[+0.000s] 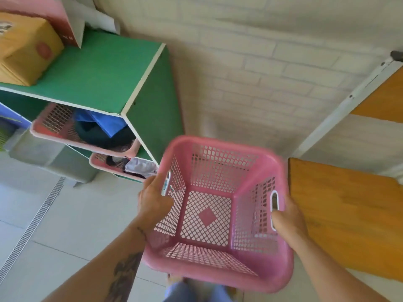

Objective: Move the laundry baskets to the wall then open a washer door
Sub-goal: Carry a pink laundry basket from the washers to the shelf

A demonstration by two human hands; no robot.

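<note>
An empty pink laundry basket (220, 269) with lattice walls hangs in front of me, above the floor and close to the white brick wall (250, 73). My left hand (152, 199) grips its left handle slot and my right hand (287, 219) grips its right handle slot. Two more pink baskets hold clothes inside the green shelf unit at left: an upper basket (54, 136) and a lower basket (98, 163). No washer is in view.
The green shelf unit (104, 73) stands at left against the wall, with a yellow box (24, 51) on top. An orange wooden table top (344, 214) with a white frame sits at right. A floor drain grate (32, 225) runs across the tiled floor.
</note>
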